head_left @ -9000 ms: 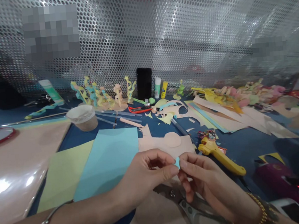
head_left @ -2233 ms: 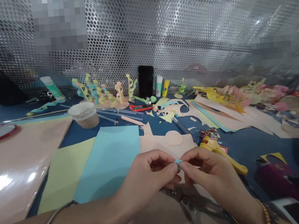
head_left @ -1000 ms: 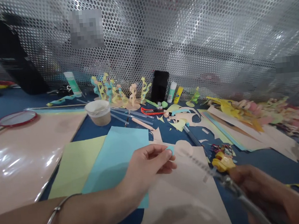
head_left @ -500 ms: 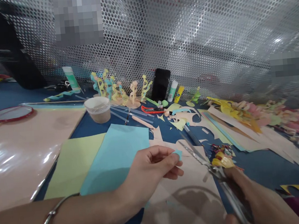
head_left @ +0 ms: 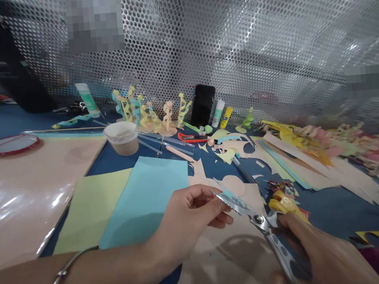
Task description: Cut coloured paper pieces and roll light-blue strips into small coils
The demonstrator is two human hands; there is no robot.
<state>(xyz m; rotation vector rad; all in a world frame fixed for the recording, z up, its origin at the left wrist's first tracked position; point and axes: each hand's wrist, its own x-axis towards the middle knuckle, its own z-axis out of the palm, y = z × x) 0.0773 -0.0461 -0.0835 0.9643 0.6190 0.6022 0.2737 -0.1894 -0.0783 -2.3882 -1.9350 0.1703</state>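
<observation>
Between thumb and fingers, my left hand [head_left: 196,216] pinches a small piece of blue paper [head_left: 226,193]. My right hand [head_left: 321,245] grips a pair of metal scissors [head_left: 260,221] by the handles. Their blades are spread around the blue piece, close to my left fingertips, and partly cover it. Under both hands lies a pale peach sheet [head_left: 248,251] with shadows across it. A large blue sheet [head_left: 156,184] and a pale green sheet [head_left: 89,208] lie to the left of my left hand.
A paper cup [head_left: 122,139] stands beyond the sheets. Behind it are curled paper stems [head_left: 137,111], a phone [head_left: 203,104], glue sticks [head_left: 218,113] and a red cutter [head_left: 192,137]. Paper scraps [head_left: 239,146] and a yellow object [head_left: 283,202] lie to the right. A perforated metal panel [head_left: 167,42] rises behind.
My right hand has brought the scissors leftward, and their blades have opened around the blue paper piece. My left hand stays nearly in place, still pinching it.
</observation>
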